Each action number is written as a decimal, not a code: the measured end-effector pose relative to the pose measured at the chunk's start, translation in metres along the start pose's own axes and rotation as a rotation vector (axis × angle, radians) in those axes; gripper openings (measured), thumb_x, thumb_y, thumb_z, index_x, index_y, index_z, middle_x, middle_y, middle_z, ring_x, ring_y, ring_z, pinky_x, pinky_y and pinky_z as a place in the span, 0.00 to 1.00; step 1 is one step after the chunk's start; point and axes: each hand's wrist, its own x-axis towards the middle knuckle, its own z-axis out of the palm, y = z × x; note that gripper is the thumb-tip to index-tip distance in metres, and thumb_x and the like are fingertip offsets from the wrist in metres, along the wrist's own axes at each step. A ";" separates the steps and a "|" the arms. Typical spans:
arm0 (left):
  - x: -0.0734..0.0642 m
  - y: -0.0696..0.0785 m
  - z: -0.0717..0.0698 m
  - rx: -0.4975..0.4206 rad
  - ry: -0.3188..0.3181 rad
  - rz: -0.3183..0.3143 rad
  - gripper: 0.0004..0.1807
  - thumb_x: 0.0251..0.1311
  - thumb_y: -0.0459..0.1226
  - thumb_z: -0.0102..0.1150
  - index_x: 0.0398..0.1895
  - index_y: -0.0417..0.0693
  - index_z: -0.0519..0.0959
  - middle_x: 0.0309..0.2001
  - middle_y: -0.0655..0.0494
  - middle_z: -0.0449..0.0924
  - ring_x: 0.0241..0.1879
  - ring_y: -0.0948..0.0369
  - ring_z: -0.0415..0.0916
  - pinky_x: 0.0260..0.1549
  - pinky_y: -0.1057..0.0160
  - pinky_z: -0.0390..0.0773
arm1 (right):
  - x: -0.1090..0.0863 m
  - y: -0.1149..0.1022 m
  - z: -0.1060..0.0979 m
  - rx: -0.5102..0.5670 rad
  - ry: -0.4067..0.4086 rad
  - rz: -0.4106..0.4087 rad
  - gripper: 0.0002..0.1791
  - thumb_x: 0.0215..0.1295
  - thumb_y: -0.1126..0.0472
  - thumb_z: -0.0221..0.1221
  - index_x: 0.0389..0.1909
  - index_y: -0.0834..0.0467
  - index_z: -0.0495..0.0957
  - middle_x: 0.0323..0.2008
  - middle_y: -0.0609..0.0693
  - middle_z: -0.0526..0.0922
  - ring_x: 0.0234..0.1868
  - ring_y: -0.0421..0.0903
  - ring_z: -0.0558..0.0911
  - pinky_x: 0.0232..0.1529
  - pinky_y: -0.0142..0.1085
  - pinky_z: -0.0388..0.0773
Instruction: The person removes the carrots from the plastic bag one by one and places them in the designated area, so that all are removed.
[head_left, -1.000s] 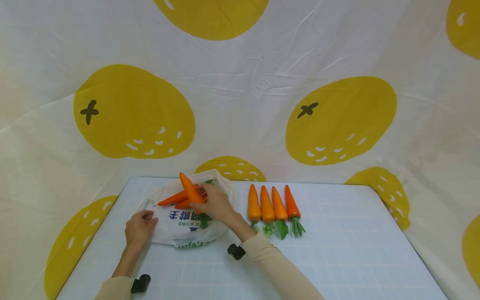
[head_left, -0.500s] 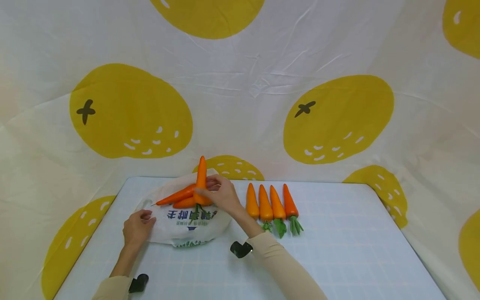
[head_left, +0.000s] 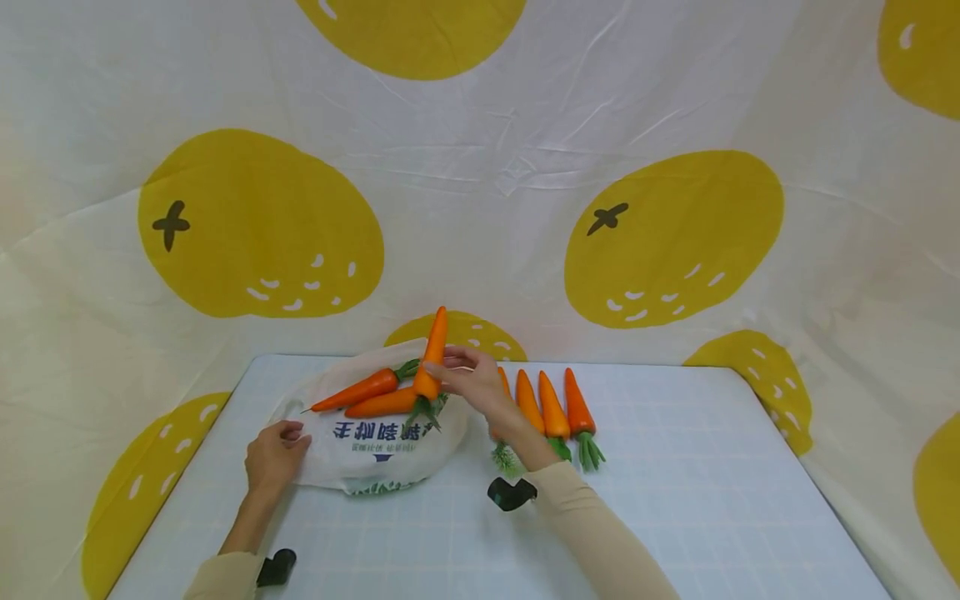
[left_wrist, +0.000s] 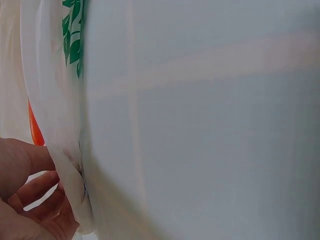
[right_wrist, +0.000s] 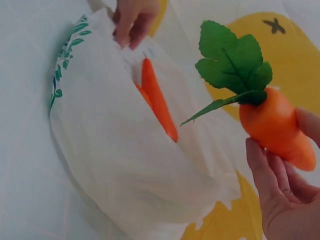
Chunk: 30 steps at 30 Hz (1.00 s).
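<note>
A white bag (head_left: pixel 322 454) with blue lettering and green leaf print lies at the table's left, its mouth gaping. My left hand (head_left: pixel 273 458) pinches the bag's edge; in the left wrist view the edge runs between thumb and fingers (left_wrist: pixel 40 190). My right hand (head_left: pixel 476 383) holds an orange carrot (head_left: pixel 432 354) by its body above the bag's right side, tip up. Its green leaves (right_wrist: pixel 232 62) show in the right wrist view. Inside the bag's mouth lie two more carrots, a redder one (head_left: pixel 360 390) with a green top and an orange one (head_left: pixel 382 404).
Right of the bag, several carrots stand in a row, tips away from me; the rightmost is a redder carrot (head_left: pixel 579 404). My right forearm partly covers the row's left end. Behind the pale table (head_left: pixel 712 483) hangs a cloth (head_left: pixel 480 250) with yellow fruit print.
My right hand has lifted the carrot out from over the bag's mouth and moved right, turning its tip from leaning left to pointing up. The left hand stays at the bag's edge.
</note>
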 end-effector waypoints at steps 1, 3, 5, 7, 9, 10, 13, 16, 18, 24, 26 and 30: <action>0.000 0.000 0.000 -0.001 0.001 -0.002 0.14 0.67 0.27 0.61 0.52 0.26 0.78 0.43 0.30 0.80 0.41 0.40 0.77 0.46 0.45 0.83 | -0.001 0.000 -0.003 0.010 0.004 0.000 0.32 0.63 0.52 0.72 0.64 0.60 0.76 0.53 0.58 0.81 0.46 0.48 0.85 0.52 0.44 0.84; 0.000 -0.001 0.001 0.000 0.004 -0.005 0.14 0.67 0.27 0.61 0.52 0.26 0.78 0.43 0.30 0.80 0.41 0.40 0.77 0.46 0.45 0.83 | -0.002 -0.001 -0.009 0.025 0.011 -0.003 0.32 0.63 0.54 0.72 0.65 0.62 0.76 0.53 0.59 0.80 0.46 0.49 0.86 0.52 0.44 0.84; 0.001 -0.002 0.001 0.004 0.004 -0.009 0.14 0.67 0.27 0.61 0.52 0.26 0.78 0.44 0.30 0.80 0.41 0.40 0.78 0.46 0.45 0.83 | -0.003 0.000 -0.015 0.029 0.020 0.005 0.32 0.62 0.54 0.73 0.65 0.62 0.76 0.52 0.59 0.80 0.45 0.49 0.86 0.51 0.45 0.84; 0.001 -0.003 0.001 0.007 0.004 -0.011 0.14 0.67 0.28 0.61 0.52 0.27 0.78 0.44 0.30 0.80 0.42 0.40 0.78 0.47 0.45 0.83 | -0.003 0.003 -0.022 0.034 0.032 0.007 0.32 0.62 0.53 0.73 0.64 0.62 0.76 0.51 0.59 0.80 0.44 0.49 0.86 0.51 0.45 0.84; 0.001 -0.002 0.001 0.005 0.001 -0.012 0.14 0.67 0.28 0.61 0.52 0.27 0.78 0.44 0.30 0.80 0.42 0.39 0.78 0.47 0.45 0.83 | -0.004 0.004 -0.029 0.033 0.048 0.008 0.32 0.62 0.53 0.73 0.64 0.63 0.76 0.50 0.59 0.80 0.43 0.48 0.86 0.51 0.45 0.85; 0.002 -0.003 0.001 0.004 -0.001 -0.011 0.14 0.68 0.28 0.60 0.53 0.27 0.78 0.44 0.30 0.80 0.42 0.39 0.78 0.48 0.45 0.83 | -0.004 0.005 -0.032 0.029 0.055 0.007 0.32 0.62 0.53 0.73 0.63 0.63 0.77 0.50 0.59 0.80 0.43 0.48 0.86 0.50 0.44 0.85; 0.001 -0.002 0.001 -0.001 -0.003 -0.001 0.14 0.67 0.27 0.61 0.52 0.26 0.77 0.44 0.30 0.79 0.42 0.39 0.78 0.48 0.44 0.82 | -0.007 0.006 -0.042 0.033 0.078 0.006 0.31 0.63 0.55 0.72 0.62 0.64 0.77 0.49 0.59 0.80 0.42 0.49 0.86 0.50 0.43 0.85; 0.001 -0.003 0.001 0.000 -0.004 0.005 0.14 0.67 0.28 0.61 0.52 0.26 0.78 0.44 0.30 0.80 0.42 0.39 0.78 0.48 0.43 0.82 | -0.010 0.007 -0.052 0.027 0.094 0.017 0.30 0.64 0.55 0.71 0.63 0.64 0.76 0.50 0.59 0.81 0.41 0.48 0.87 0.52 0.45 0.84; 0.001 -0.003 0.000 0.001 -0.004 0.008 0.14 0.67 0.28 0.61 0.52 0.26 0.78 0.44 0.30 0.80 0.42 0.39 0.78 0.48 0.43 0.82 | -0.013 0.007 -0.058 0.016 0.100 0.018 0.30 0.65 0.55 0.70 0.64 0.64 0.76 0.51 0.59 0.82 0.43 0.48 0.87 0.54 0.46 0.83; 0.001 -0.002 0.000 0.002 -0.001 0.011 0.14 0.67 0.28 0.61 0.52 0.26 0.78 0.43 0.30 0.80 0.41 0.40 0.78 0.47 0.44 0.82 | -0.018 0.010 -0.080 -0.027 0.122 0.034 0.33 0.65 0.50 0.71 0.65 0.63 0.75 0.53 0.59 0.82 0.45 0.48 0.87 0.56 0.47 0.82; 0.001 -0.002 0.001 -0.001 0.000 0.010 0.14 0.67 0.28 0.61 0.52 0.26 0.78 0.43 0.30 0.80 0.41 0.40 0.78 0.47 0.44 0.82 | -0.019 0.013 -0.088 -0.027 0.133 0.042 0.34 0.64 0.49 0.71 0.65 0.63 0.75 0.53 0.58 0.83 0.46 0.48 0.87 0.56 0.46 0.82; 0.001 -0.003 0.001 -0.004 -0.002 0.011 0.14 0.67 0.28 0.61 0.52 0.26 0.78 0.43 0.30 0.80 0.41 0.40 0.78 0.47 0.44 0.83 | -0.024 0.016 -0.102 -0.033 0.137 0.061 0.34 0.65 0.48 0.70 0.67 0.61 0.74 0.55 0.58 0.83 0.48 0.49 0.87 0.56 0.45 0.82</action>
